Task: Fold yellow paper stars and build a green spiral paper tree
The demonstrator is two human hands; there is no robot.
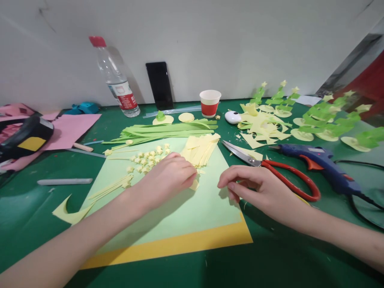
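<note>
My left hand (171, 174) is closed above a pale green paper sheet (207, 212), fingertips pinched and mostly hidden from view. A small pale yellow paper piece (195, 185) shows just under those fingertips; whether it is gripped or lies on the sheet I cannot tell. Beside the knuckles are many small folded paper stars (147, 161) and a fan of pale yellow paper strips (200, 150). My right hand (247, 184) hovers at the sheet's right edge, fingers loosely curled and apart, with nothing visible in them. Close behind it lie red-handled scissors (288, 176).
A blue glue gun (321, 164) with its cord lies right. Paper scraps (264, 126) and star-topped green paper stems (327, 120) stand behind. Along the wall are a bottle (120, 88), a phone (160, 85) and a paper cup (210, 105). Green strips (168, 130) lie mid-table.
</note>
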